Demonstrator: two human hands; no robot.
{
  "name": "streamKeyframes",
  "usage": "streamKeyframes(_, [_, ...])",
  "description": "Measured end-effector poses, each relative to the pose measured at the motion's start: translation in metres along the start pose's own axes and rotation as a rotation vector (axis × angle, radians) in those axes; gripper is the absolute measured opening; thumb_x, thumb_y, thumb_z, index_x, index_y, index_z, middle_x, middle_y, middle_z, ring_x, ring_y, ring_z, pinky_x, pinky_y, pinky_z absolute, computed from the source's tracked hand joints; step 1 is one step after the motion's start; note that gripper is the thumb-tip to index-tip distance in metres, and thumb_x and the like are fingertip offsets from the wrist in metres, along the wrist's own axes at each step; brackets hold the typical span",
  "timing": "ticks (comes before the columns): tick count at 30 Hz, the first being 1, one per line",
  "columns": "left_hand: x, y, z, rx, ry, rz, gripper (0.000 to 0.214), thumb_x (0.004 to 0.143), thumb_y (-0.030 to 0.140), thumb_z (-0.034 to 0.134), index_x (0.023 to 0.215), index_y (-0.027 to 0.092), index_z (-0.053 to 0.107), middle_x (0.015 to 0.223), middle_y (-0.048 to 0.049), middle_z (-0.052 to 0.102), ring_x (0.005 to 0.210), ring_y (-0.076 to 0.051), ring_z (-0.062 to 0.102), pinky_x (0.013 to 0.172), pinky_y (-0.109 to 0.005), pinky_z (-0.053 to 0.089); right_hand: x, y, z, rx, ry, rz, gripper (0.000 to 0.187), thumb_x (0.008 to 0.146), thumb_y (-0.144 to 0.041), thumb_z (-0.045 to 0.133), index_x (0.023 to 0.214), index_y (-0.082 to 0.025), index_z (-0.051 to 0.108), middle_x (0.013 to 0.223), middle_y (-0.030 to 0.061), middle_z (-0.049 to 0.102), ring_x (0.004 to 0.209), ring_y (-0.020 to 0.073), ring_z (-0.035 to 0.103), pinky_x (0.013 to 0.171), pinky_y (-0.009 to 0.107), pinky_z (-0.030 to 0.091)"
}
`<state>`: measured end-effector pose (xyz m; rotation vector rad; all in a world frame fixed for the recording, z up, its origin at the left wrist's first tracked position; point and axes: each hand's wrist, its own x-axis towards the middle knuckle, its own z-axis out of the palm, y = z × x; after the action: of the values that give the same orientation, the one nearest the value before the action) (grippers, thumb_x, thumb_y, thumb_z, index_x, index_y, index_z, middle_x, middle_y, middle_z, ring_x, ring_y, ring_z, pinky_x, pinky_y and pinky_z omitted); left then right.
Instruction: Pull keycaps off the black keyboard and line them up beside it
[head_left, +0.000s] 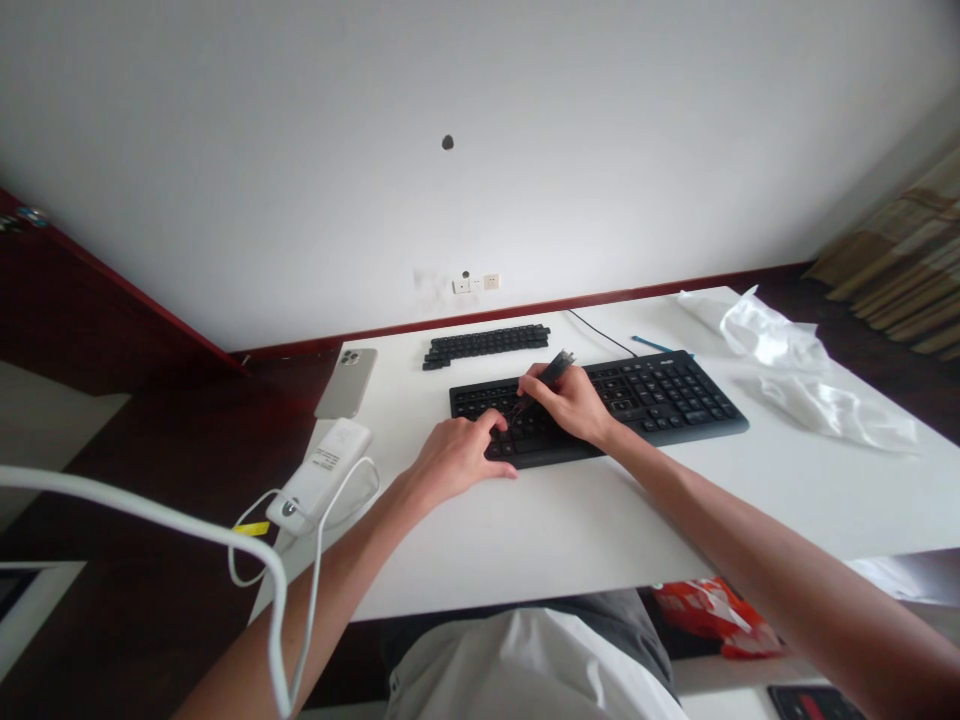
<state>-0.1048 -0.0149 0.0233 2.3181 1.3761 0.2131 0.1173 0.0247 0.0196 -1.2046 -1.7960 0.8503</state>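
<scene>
A black keyboard (690,395) lies on the white table, some of its keycaps off near the middle. My right hand (574,400) is closed round a dark keycap puller (556,368) with a brush-like upper end. Its thin lower end points down at the keys on the left part of the keyboard. My left hand (457,450) rests at the keyboard's front left, thumb and forefinger apart, fingertips touching the keys and front edge. Whether the puller grips a key is too small to tell. Behind the keyboard, loose black keycaps (487,343) lie in rows.
A phone (347,383) lies at the table's left edge, with a white power strip (322,475) and white cable (150,520) nearer me. Crumpled clear plastic (780,340) covers part of the right side. A blue stick (651,344) lies behind the keyboard.
</scene>
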Motion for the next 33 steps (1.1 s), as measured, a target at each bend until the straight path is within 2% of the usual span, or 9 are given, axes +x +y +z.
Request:
streamKeyframes(5, [0.0005, 0.0002, 0.0007, 0.013, 0.0, -0.01, 0.056, 0.072, 0.053, 0.091, 0.114, 0.028, 0.064, 0.061, 0.0073, 0.064, 0.066, -0.021, 0.067, 0.06, -0.028, 0.034, 0.0006, 0.0012, -0.0004, 0.011, -0.038, -0.007, 0.029, 0.097, -0.039, 0.059, 0.08, -0.019, 0.074, 0.073, 0.0017, 0.071, 0.066, 0.0179, 0.059, 0.066, 0.031, 0.043])
streamKeyframes(13, [0.0, 0.0031, -0.0033, 0.051, -0.044, -0.035, 0.058, 0.074, 0.057, 0.088, 0.118, 0.027, 0.063, 0.069, 0.0062, 0.07, 0.074, -0.02, 0.071, 0.062, -0.026, 0.037, 0.0027, 0.0026, -0.0036, 0.006, -0.063, -0.017, 0.028, 0.096, -0.036, 0.058, 0.08, -0.018, 0.073, 0.071, 0.0007, 0.067, 0.063, 0.015, 0.053, 0.063, 0.028, 0.04])
streamKeyframes(22, [-0.0015, 0.0039, -0.0022, 0.094, -0.033, -0.029, 0.06, 0.075, 0.058, 0.087, 0.121, 0.027, 0.064, 0.073, 0.0042, 0.073, 0.077, -0.021, 0.074, 0.063, -0.026, 0.039, 0.0025, 0.0017, -0.0053, 0.008, -0.1, -0.099, 0.024, 0.095, -0.031, 0.06, 0.08, -0.017, 0.072, 0.073, 0.0013, 0.069, 0.065, 0.0154, 0.057, 0.063, 0.028, 0.042])
streamKeyframes(29, [-0.0033, 0.0043, 0.0004, 0.153, 0.009, -0.022, 0.06, 0.076, 0.06, 0.086, 0.121, 0.027, 0.065, 0.073, 0.0031, 0.073, 0.077, -0.022, 0.074, 0.064, -0.027, 0.04, 0.0031, 0.0006, -0.0051, 0.011, -0.125, -0.055, 0.028, 0.098, -0.038, 0.059, 0.085, -0.017, 0.073, 0.079, 0.0021, 0.072, 0.071, 0.0169, 0.06, 0.068, 0.029, 0.045])
streamKeyframes(33, [-0.0037, 0.0043, -0.0016, 0.126, 0.01, -0.034, 0.06, 0.073, 0.06, 0.088, 0.12, 0.028, 0.067, 0.073, 0.0038, 0.072, 0.074, -0.021, 0.072, 0.063, -0.027, 0.04, 0.0021, -0.0027, -0.0064, -0.011, -0.124, -0.023, 0.033, 0.097, -0.047, 0.063, 0.088, -0.017, 0.073, 0.076, 0.0019, 0.068, 0.065, 0.0158, 0.055, 0.063, 0.029, 0.042])
